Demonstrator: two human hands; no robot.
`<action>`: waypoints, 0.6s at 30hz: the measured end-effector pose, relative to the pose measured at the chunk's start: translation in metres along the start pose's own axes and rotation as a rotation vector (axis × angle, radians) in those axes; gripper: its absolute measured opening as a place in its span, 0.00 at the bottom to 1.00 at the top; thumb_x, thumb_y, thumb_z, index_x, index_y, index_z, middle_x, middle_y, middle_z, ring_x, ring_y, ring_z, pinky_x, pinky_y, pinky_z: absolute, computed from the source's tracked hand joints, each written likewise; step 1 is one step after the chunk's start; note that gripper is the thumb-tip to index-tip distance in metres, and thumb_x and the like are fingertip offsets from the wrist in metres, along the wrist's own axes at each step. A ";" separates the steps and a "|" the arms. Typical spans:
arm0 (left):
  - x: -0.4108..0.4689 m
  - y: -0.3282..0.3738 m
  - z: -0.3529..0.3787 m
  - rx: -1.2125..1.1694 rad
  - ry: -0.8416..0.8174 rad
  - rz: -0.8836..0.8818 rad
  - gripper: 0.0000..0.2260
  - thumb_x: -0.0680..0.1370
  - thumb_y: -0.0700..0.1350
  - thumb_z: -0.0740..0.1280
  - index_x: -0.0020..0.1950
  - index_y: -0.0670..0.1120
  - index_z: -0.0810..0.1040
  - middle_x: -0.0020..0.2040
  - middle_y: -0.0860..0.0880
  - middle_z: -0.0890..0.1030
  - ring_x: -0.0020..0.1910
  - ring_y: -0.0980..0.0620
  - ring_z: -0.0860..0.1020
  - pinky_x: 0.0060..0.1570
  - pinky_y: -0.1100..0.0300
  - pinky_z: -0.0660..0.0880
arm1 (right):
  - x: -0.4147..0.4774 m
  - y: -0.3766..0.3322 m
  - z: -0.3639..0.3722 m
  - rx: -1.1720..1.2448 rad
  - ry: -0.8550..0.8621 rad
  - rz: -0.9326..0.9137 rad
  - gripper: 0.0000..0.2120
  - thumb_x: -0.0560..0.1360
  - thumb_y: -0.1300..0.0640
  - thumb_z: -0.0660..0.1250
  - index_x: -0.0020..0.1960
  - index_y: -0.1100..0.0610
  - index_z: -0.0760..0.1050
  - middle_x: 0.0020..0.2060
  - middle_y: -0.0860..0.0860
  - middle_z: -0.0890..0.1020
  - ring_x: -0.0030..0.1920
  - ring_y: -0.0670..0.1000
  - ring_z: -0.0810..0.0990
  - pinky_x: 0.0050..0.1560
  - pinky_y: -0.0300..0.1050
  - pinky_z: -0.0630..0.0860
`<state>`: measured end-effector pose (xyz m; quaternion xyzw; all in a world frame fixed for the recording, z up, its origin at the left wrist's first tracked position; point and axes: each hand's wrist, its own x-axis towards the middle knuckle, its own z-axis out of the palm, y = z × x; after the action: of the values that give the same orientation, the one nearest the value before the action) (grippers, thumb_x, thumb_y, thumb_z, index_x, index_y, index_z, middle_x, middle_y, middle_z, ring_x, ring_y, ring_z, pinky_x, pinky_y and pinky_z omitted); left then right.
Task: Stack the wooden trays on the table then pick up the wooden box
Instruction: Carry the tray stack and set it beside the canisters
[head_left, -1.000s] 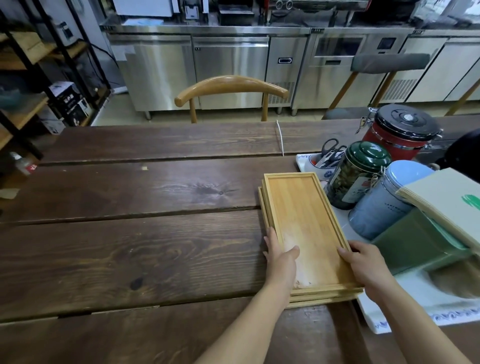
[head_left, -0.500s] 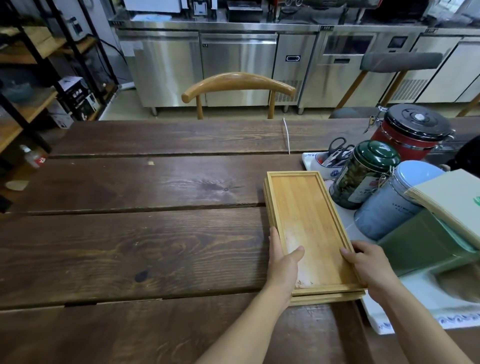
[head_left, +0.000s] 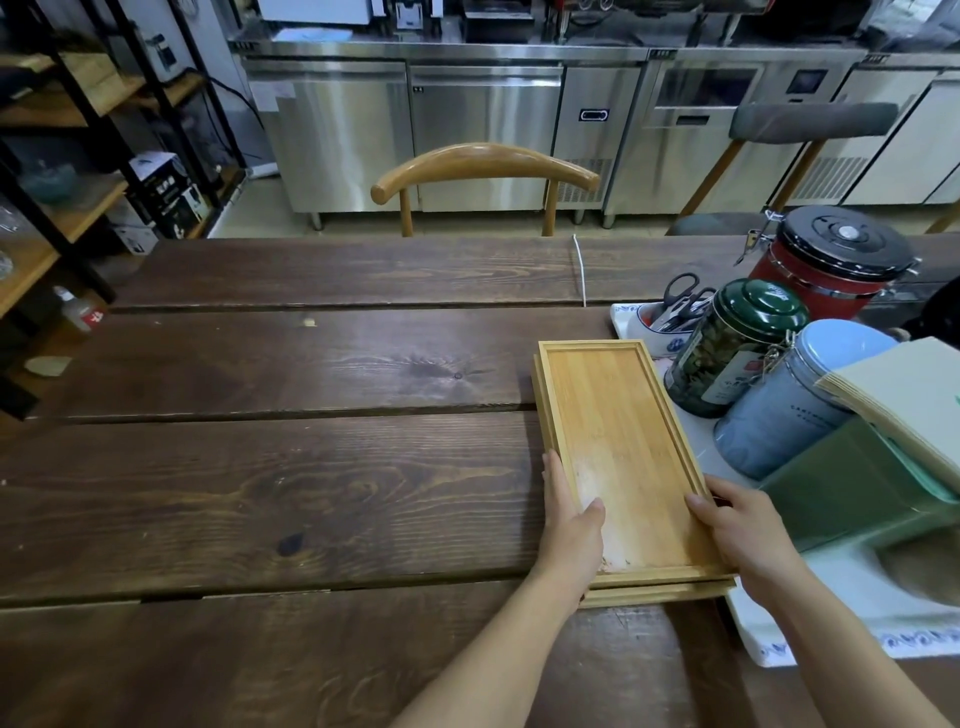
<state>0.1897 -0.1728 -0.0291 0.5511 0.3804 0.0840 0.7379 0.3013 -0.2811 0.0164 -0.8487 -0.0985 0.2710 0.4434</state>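
Note:
Light wooden trays (head_left: 618, 436) lie stacked on the dark plank table (head_left: 291, 467), right of centre, long side running away from me. The edge of a lower tray shows under the top one along the near and left sides. My left hand (head_left: 571, 530) grips the stack's left rim near the front, thumb on the top tray's floor. On the right rim near the front sits my right hand (head_left: 737, 530), fingers around the edge. No separate wooden box is visible.
Right of the trays a white tray (head_left: 810, 623) carries a green tin (head_left: 727, 348), a blue jar (head_left: 795, 400), a green box with cream papers (head_left: 904, 395) and a cup of scissors (head_left: 670, 317). A red canister (head_left: 831, 265) stands behind. A wooden chair (head_left: 483, 166) faces the far edge.
The trays and both hands keep the same grip and place. Only the camera has shifted slightly, so the scene sits a little further right and lower.

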 end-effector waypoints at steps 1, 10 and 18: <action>0.000 0.000 0.000 0.005 0.004 0.001 0.33 0.82 0.41 0.56 0.77 0.62 0.40 0.80 0.55 0.50 0.77 0.50 0.55 0.76 0.46 0.55 | 0.000 0.000 0.000 0.004 0.000 -0.003 0.14 0.78 0.63 0.59 0.61 0.64 0.75 0.43 0.53 0.79 0.42 0.50 0.75 0.37 0.42 0.70; 0.001 -0.004 -0.004 0.015 -0.019 -0.007 0.33 0.82 0.42 0.57 0.77 0.63 0.41 0.80 0.55 0.51 0.77 0.49 0.55 0.74 0.46 0.59 | 0.004 0.002 -0.002 0.019 -0.042 0.001 0.15 0.78 0.62 0.59 0.63 0.62 0.73 0.51 0.56 0.78 0.45 0.50 0.75 0.38 0.42 0.70; 0.005 -0.012 -0.006 0.056 -0.024 0.010 0.34 0.80 0.45 0.59 0.75 0.67 0.42 0.80 0.57 0.52 0.77 0.50 0.56 0.75 0.43 0.56 | 0.004 0.004 -0.003 0.019 -0.028 0.018 0.17 0.77 0.63 0.60 0.65 0.62 0.71 0.51 0.56 0.79 0.47 0.52 0.76 0.38 0.42 0.70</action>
<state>0.1858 -0.1704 -0.0430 0.5743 0.3712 0.0704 0.7263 0.3061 -0.2839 0.0128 -0.8414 -0.0945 0.2880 0.4475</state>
